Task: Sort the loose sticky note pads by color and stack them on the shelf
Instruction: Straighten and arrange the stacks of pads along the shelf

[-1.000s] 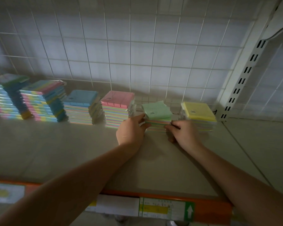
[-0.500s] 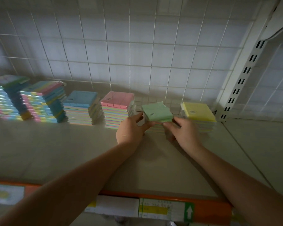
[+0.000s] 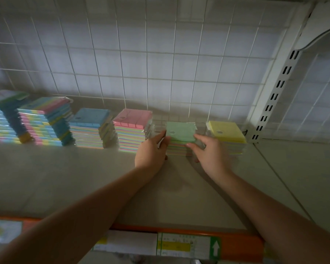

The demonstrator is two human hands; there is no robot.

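Left hand (image 3: 151,151) and right hand (image 3: 211,153) clasp the green-topped stack (image 3: 180,139), bare shelf (image 3: 84,178) in front

Green-topped stack (image 3: 180,131), yellow-topped stack (image 3: 226,133), pink-topped stack (image 3: 133,118), blue-topped stack (image 3: 91,117), orange shelf edge (image 3: 236,244).

No wording can be read. A white up-arrow on green (image 3: 215,248) closes the shelf-edge price label (image 3: 183,246); its print is blurred. Small dark marks, possibly printed lines, sit on the green top pad (image 3: 180,131), illegible.
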